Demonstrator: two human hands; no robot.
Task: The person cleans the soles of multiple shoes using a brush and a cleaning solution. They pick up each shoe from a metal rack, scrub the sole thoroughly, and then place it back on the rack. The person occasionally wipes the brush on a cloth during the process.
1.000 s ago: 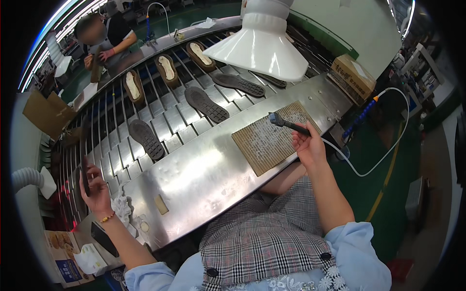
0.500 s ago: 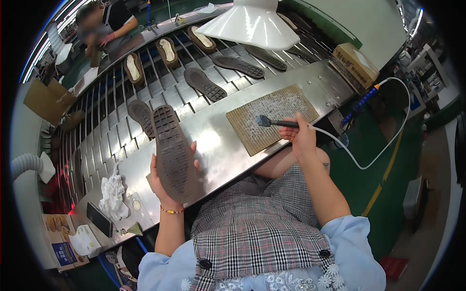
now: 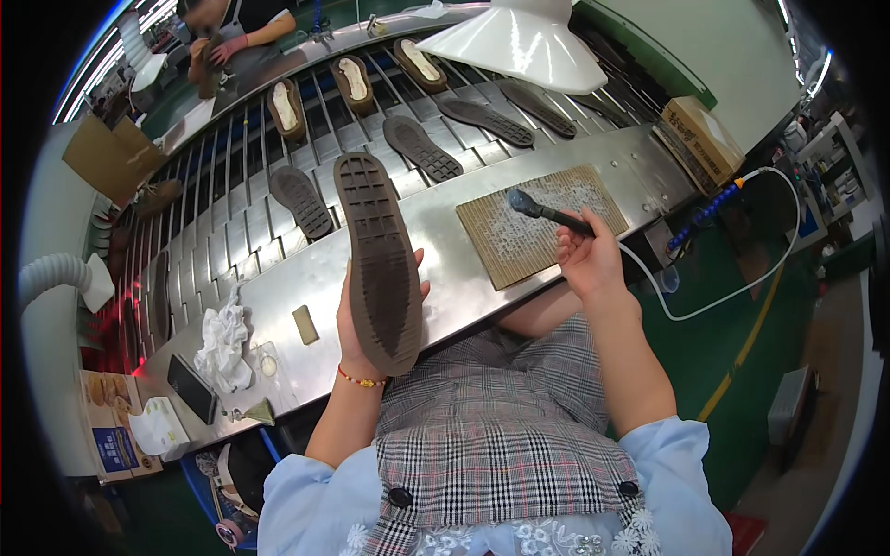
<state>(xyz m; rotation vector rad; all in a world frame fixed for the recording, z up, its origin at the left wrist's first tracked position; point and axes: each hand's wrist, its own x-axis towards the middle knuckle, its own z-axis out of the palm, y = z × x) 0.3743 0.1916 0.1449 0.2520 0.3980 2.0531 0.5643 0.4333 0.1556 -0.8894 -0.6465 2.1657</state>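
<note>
A dark brown shoe sole [image 3: 378, 250] stands tilted up in my left hand [image 3: 347, 324], its treaded underside facing me. The fingers of that hand wrap round the sole's lower edges, partly hidden behind it. My right hand [image 3: 593, 258] is closed on the black handle of a brush [image 3: 549, 214] with a dark bluish head, and a thin white hose runs from behind the hand. Below the brush lies a tan ribbed mat [image 3: 496, 261], smeared with whitish residue. The brush and the sole are apart.
Beyond the metal ledge [image 3: 436, 222], a slatted conveyor carries several soles [image 3: 422, 148] and shoes with white insides [image 3: 353, 83]. A white lamp shade [image 3: 519, 46] hangs above. Crumpled tissue [image 3: 224, 347] and a small tan block [image 3: 305, 325] lie left. A person [image 3: 243, 42] works across.
The whole view has shifted. The sole is a little more upright, and the brush head has turned up and away. The tan block, mostly hidden earlier, now shows left of my left hand.
</note>
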